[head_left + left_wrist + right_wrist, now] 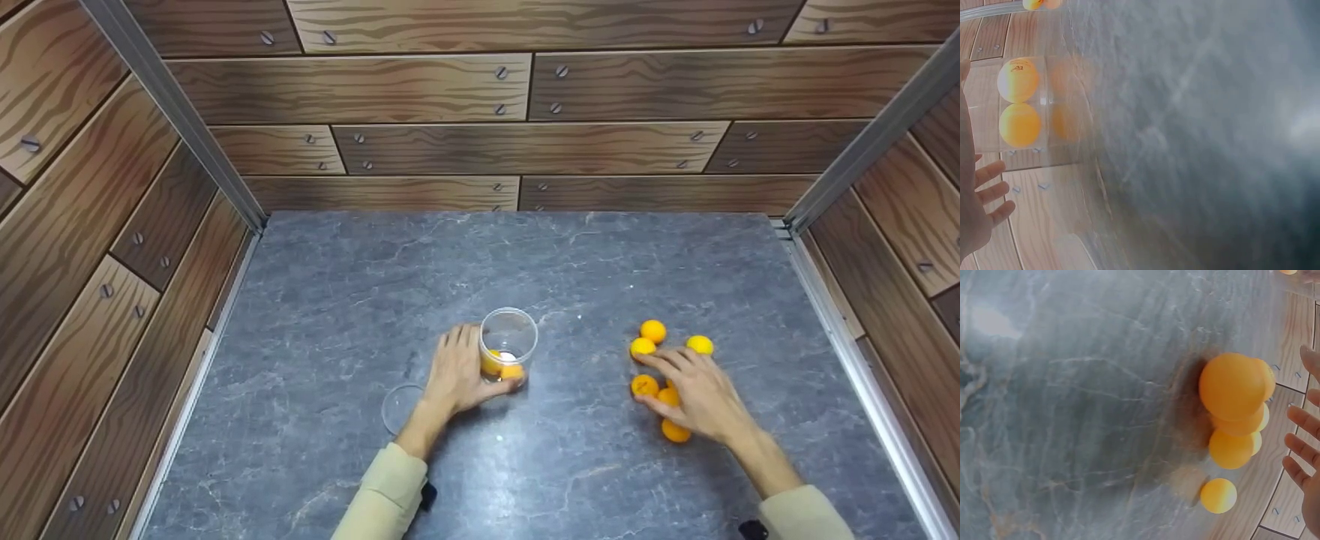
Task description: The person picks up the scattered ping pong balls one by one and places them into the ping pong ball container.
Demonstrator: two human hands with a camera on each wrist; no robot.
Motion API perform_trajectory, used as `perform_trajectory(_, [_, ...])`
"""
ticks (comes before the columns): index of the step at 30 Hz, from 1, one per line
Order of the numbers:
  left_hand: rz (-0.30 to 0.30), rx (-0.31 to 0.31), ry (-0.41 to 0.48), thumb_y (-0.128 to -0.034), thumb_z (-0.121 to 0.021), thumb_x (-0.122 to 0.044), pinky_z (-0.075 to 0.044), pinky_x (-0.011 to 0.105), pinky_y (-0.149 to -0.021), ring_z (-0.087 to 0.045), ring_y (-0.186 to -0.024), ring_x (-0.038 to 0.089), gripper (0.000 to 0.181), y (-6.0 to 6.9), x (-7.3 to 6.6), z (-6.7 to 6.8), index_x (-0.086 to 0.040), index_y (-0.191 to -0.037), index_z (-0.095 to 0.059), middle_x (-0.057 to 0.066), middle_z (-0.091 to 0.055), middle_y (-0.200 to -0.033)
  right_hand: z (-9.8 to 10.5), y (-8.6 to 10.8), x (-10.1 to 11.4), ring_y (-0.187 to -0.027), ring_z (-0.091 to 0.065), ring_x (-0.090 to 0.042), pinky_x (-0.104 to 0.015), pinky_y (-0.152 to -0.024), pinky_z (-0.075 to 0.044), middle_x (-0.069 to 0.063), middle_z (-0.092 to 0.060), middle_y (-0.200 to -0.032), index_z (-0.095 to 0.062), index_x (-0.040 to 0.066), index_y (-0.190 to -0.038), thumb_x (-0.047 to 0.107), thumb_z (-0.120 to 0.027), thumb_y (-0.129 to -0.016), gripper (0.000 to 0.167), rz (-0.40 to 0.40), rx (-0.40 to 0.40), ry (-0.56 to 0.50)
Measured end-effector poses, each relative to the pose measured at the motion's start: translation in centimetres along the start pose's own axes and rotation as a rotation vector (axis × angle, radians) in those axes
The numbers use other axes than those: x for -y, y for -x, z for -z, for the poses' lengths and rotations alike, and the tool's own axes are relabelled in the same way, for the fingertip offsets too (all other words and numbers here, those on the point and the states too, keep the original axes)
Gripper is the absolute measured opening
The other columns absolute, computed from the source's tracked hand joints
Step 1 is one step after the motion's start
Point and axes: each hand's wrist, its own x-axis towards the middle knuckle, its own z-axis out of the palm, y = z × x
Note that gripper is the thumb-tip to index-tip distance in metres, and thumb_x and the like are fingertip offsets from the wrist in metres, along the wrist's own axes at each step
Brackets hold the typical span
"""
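My left hand [454, 375] holds a clear plastic cup [509, 330] that stands upright on the table. Its thumb lies across the front, and its fingers are along the left side. Two orange table tennis balls [1018, 80] show through the cup wall, one bearing a printed mark. Over a loose group of orange and yellow table tennis balls [676, 430] hovers my right hand [701, 397], its fingers spread. The fingertips are at a yellow ball [643, 349], and the thumb is close to a marked orange ball [644, 386]. That hand partly covers some balls.
A clear round piece with a thin rim [401, 409] lies left of the cup, partly behind the left forearm. Wood-patterned panels [435, 90] enclose the grey marbled tabletop [360, 285] at the back and both sides. Metal rails [855, 360] edge the sides.
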Motion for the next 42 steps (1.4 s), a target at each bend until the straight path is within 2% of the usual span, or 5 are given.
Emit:
perform_trajectory(13, [-0.009,-0.015,-0.002,-0.0748,-0.062,-0.090,-0.051,0.043,-0.099,-0.061,-0.119,0.028,0.104,0.1,0.1,-0.1,-0.006,-0.136,-0.055,0.010,-0.066,-0.125,-0.5,0.7,-0.2,-0.117,-0.063,-0.035,-0.058,-0.099,-0.049,-0.012,-0.072,-0.129,-0.068,0.014,-0.138,0.038,-0.084,-0.086,0.060,-0.040,0.107,0.038])
perform_trajectory(20, [-0.013,-0.025,0.004,-0.0732,-0.064,-0.089,-0.051,0.041,-0.096,-0.061,-0.116,0.027,0.103,0.1,0.1,-0.1,-0.006,-0.133,-0.057,0.008,-0.067,-0.122,-0.7,1.0,-0.3,-0.115,-0.063,-0.035,-0.058,-0.102,-0.047,-0.011,-0.074,-0.125,-0.070,0.014,-0.136,0.035,-0.086,-0.085,0.058,-0.018,0.084,0.055])
perform_trajectory(27, [-0.013,-0.034,-0.001,-0.0746,-0.063,-0.089,-0.051,0.040,-0.096,-0.061,-0.116,0.026,0.104,0.1,0.1,-0.2,-0.005,-0.136,-0.056,0.008,-0.067,-0.122,-0.7,1.0,-0.3,-0.114,-0.063,-0.033,-0.056,-0.099,-0.048,-0.010,-0.075,-0.124,-0.072,0.014,-0.133,0.033,-0.085,-0.086,0.052,-0.025,0.073,0.061])
perform_trajectory(32, [-0.013,-0.021,-0.022,-0.0761,-0.060,-0.090,-0.051,0.041,-0.097,-0.061,-0.117,0.027,0.106,0.1,0.1,-0.2,-0.004,-0.138,-0.055,0.009,-0.066,-0.124,-0.9,1.1,-0.3,-0.111,-0.063,-0.030,-0.054,-0.097,-0.049,-0.008,-0.076,-0.122,-0.074,0.014,-0.130,0.033,-0.085,-0.087,0.048,-0.013,0.058,0.063])
perform_trajectory(42, [0.001,0.034,-0.020,-0.0781,-0.059,-0.090,-0.051,0.043,-0.103,-0.060,-0.121,0.028,0.107,0.0,0.0,0.0,-0.003,-0.141,-0.052,0.011,-0.065,-0.128,-1.2,1.0,-0.3,-0.110,-0.063,-0.030,-0.059,-0.106,-0.047,-0.008,-0.076,-0.119,-0.076,0.013,-0.124,0.030,-0.086,-0.086,0.042,0.005,0.052,0.065])
